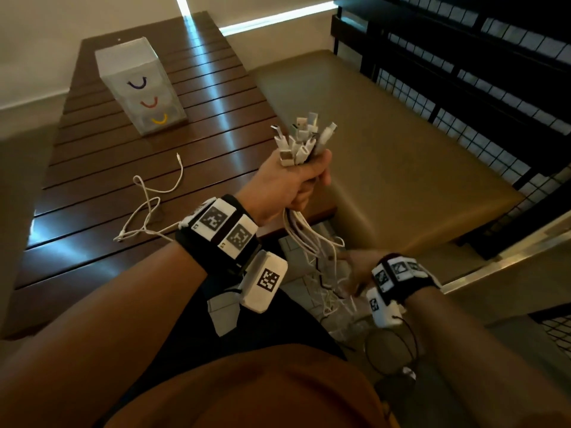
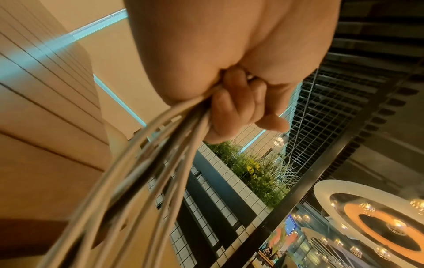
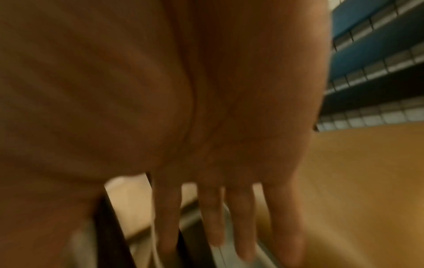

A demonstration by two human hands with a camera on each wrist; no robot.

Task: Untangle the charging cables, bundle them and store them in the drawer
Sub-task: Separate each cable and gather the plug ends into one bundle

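Note:
My left hand [image 1: 296,180] grips a bunch of white charging cables [image 1: 301,140] raised over the table's near right corner, plugs sticking up out of the fist. In the left wrist view the fingers [image 2: 231,108] curl round the cords [image 2: 160,154], which hang down towards my lap. Lower right, my right hand [image 1: 358,270] is blurred among the dangling cable ends [image 1: 321,267]; its fingers [image 3: 241,217] are straight and spread, holding nothing. One loose white cable [image 1: 148,205] lies on the wooden table [image 1: 102,168]. A small white drawer unit [image 1: 139,84] stands at the far left, its drawers closed.
A tan padded bench [image 1: 386,156] lies to the right of the slatted table, with a dark grid railing [image 1: 463,97] beyond it. A thin black wire loop [image 1: 392,350] hangs below my right wrist.

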